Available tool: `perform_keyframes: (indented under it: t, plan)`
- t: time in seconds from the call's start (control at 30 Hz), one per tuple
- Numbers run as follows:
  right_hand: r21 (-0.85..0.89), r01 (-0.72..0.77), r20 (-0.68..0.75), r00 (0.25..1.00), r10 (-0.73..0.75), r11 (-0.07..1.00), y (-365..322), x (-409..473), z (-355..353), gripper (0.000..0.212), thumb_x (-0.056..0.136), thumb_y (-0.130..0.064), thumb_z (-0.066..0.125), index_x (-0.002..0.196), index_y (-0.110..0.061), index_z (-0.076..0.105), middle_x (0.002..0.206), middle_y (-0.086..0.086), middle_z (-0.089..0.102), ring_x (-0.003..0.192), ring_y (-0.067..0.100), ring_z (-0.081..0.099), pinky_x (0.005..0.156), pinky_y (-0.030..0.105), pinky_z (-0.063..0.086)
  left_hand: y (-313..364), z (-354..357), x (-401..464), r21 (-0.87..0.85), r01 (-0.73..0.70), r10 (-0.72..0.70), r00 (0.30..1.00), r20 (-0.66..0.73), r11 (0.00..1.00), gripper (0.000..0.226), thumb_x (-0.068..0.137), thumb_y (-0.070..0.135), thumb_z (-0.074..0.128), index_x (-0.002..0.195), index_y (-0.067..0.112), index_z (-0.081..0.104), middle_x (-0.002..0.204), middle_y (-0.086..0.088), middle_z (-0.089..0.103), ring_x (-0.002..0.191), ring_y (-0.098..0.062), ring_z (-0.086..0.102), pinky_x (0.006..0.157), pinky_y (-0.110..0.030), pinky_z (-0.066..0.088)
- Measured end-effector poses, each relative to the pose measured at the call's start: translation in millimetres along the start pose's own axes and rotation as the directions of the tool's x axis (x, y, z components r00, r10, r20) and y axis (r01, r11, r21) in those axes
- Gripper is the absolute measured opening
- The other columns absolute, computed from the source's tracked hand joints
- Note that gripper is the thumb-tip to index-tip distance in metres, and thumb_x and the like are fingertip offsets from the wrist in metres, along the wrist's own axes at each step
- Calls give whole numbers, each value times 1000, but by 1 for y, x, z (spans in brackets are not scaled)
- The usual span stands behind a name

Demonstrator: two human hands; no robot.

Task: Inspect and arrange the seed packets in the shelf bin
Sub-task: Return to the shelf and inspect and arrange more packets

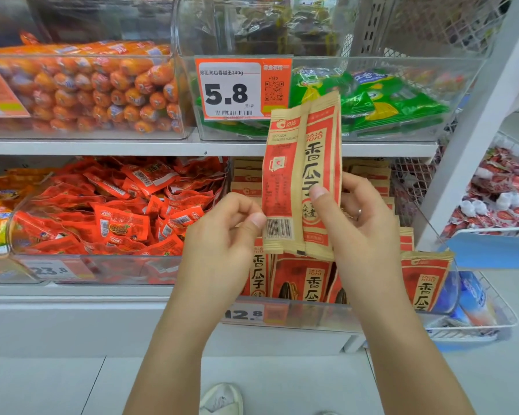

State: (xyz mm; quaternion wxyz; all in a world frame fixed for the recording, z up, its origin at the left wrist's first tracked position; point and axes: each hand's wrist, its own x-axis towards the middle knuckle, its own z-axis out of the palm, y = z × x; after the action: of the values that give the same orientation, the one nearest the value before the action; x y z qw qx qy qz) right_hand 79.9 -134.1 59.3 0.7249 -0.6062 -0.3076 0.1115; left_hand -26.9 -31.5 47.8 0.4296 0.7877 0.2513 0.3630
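Note:
I hold two tan and red seed packets upright in front of the shelf. My left hand (pixel 222 235) pinches the lower left edge of the back-facing packet (pixel 282 181), which shows a barcode. My right hand (pixel 360 229) grips the front-facing packet (pixel 324 163), thumb on its face. The two packets overlap side by side. Below and behind them a clear shelf bin (pixel 312 316) holds several more seed packets (pixel 423 280) standing upright, with others stacked at the back.
A bin of red snack packets (pixel 117 211) sits to the left. The upper shelf holds a bin of orange sausages (pixel 96 91) and a bin of green packets (pixel 387 103) with a 5.8 price tag (pixel 231 88). A wire basket (pixel 477 301) hangs at right.

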Motion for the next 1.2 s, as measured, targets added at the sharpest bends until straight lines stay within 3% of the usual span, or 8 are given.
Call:
perform_keyframes:
  t: [0.1, 0.17, 0.33, 0.6, 0.77, 0.9, 1.07, 1.2]
  plan:
    - [8, -20, 22, 1000, 20, 1000, 1, 1, -1, 20, 90, -28, 65, 110, -27, 64, 100, -3, 75, 89, 9, 72, 73, 28, 59, 5, -3, -1, -116, 43, -41, 999, 22, 992, 11, 96, 19, 59, 85, 21, 62, 83, 3, 74, 81, -12, 70, 78, -35, 55]
    - [-16, -7, 55, 998, 7, 1000, -1, -1, 0, 23, 87, -36, 65, 110, -31, 64, 101, -7, 74, 89, 9, 72, 76, 33, 60, 8, 0, -1, -183, 77, -71, 997, 38, 980, 9, 92, 33, 64, 98, 26, 61, 97, 8, 73, 87, -4, 69, 80, -28, 54]
    - [-161, 84, 226, 973, -46, 983, -2, -6, 5, 22, 86, -42, 68, 107, -44, 65, 102, -16, 71, 67, 19, 69, 64, 42, 59, 6, 9, 0, -340, 170, -152, 985, 79, 925, 68, 64, 70, 61, 126, 44, 47, 118, 18, 66, 105, 1, 65, 84, -24, 53]
    - [-108, -17, 283, 958, 47, 994, -1, -6, 6, 19, 88, -22, 71, 105, -31, 71, 100, -16, 72, 96, 6, 66, 85, 34, 57, 3, 5, 6, -359, 277, -250, 961, 121, 891, 47, 71, 64, 71, 111, 44, 56, 101, 14, 70, 91, 2, 68, 69, -16, 51]
    - [92, -67, 192, 980, 48, 994, -7, -4, 3, 14, 90, -21, 67, 103, -18, 70, 97, -8, 73, 90, -2, 67, 73, 10, 49, 2, 3, 1, -312, 263, -186, 949, 255, 913, 65, 62, 64, 66, 122, 43, 53, 116, 14, 67, 107, -2, 64, 86, -24, 50]
    - [131, -88, 73, 994, 79, 987, -8, -2, 0, 31, 74, -40, 66, 96, -18, 70, 92, -8, 73, 85, -2, 66, 73, 11, 49, 4, 2, -1, -290, 269, -160, 923, 350, 919, 59, 69, 52, 71, 124, 44, 54, 119, 18, 66, 111, 1, 62, 88, -22, 47]
    - [198, -134, 120, 986, 112, 971, -2, 0, 0, 16, 83, -32, 65, 92, -19, 69, 95, -3, 73, 95, 9, 68, 85, 18, 52, 1, 1, 2, -299, 265, -126, 901, 414, 917, 66, 63, 56, 69, 126, 40, 57, 130, 14, 62, 120, 0, 57, 100, -29, 47]
    - [195, -125, 119, 988, 103, 973, -3, 1, -1, 17, 82, -33, 61, 90, -21, 70, 91, -9, 72, 95, 7, 67, 89, 19, 52, 4, 0, 1, -336, 258, -99, 900, 424, 906, 56, 60, 56, 68, 114, 44, 58, 129, 16, 63, 119, 2, 57, 97, -21, 48]
